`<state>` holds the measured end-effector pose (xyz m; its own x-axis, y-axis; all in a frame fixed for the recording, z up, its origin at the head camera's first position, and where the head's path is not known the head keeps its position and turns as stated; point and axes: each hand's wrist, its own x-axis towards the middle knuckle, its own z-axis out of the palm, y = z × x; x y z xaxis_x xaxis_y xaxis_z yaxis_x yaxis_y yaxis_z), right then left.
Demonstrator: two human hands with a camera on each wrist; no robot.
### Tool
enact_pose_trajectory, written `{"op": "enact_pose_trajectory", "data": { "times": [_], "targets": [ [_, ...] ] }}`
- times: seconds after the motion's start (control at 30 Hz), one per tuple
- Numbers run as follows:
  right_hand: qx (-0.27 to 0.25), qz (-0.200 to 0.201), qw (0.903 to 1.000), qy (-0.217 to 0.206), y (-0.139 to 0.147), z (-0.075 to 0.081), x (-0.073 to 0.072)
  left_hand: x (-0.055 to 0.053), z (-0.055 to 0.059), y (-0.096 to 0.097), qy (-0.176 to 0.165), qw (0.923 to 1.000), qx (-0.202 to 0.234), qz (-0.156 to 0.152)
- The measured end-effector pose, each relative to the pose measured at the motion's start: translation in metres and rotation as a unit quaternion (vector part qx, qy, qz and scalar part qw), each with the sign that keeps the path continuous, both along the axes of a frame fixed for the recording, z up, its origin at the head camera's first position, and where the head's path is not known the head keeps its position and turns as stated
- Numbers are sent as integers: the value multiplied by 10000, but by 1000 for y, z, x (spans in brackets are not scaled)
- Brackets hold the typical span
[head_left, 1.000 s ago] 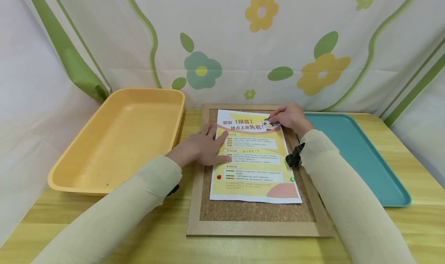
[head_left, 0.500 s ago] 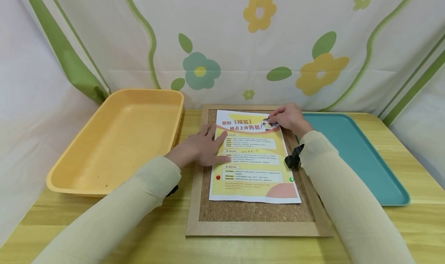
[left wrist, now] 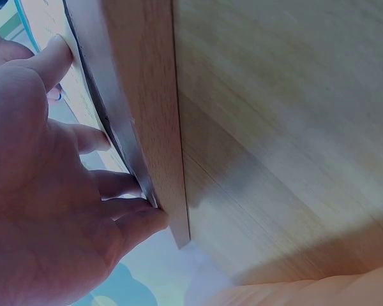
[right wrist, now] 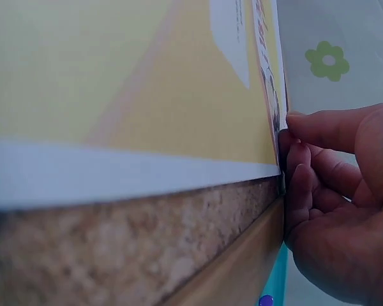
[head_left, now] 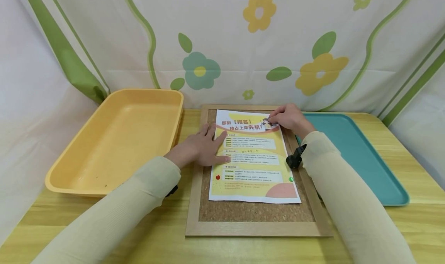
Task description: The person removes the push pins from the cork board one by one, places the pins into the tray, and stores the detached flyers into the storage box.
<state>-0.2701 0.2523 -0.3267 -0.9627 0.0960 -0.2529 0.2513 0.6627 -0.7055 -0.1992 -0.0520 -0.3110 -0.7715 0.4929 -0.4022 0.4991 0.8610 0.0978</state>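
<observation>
A printed yellow and white sheet of paper (head_left: 250, 186) lies on a wood-framed cork board (head_left: 257, 213). A red pushpin (head_left: 218, 177) sits at its lower left and a green pushpin (head_left: 291, 179) at its lower right. With fingers spread, my left hand (head_left: 203, 150) rests across the sheet's left edge and the frame; in the left wrist view the fingertips (left wrist: 83, 137) touch that edge. At the sheet's top right corner, my right hand (head_left: 291, 119) presses with thumb and fingers pinched, apparently round a small dark pushpin, mostly hidden by the fingertips (right wrist: 297, 121).
On the wooden table (head_left: 170, 233), a deep yellow tray (head_left: 121, 140) stands left of the board. A shallow teal tray (head_left: 361, 167) lies on the right, partly behind my right forearm. A purple pushpin (right wrist: 266, 300) shows by it. A flower-print curtain (head_left: 236, 43) hangs behind.
Both hands stay at the same spots on the sheet. Only a slight shift of the head view shows.
</observation>
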Motion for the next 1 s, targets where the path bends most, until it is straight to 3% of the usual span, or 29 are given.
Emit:
{"op": "enact_pose_trajectory", "data": {
  "times": [1.0],
  "targets": [
    [-165, -219, 9995, 185, 0, 0, 2, -1, 0, 1, 2, 10000, 5, 26]
  ]
}}
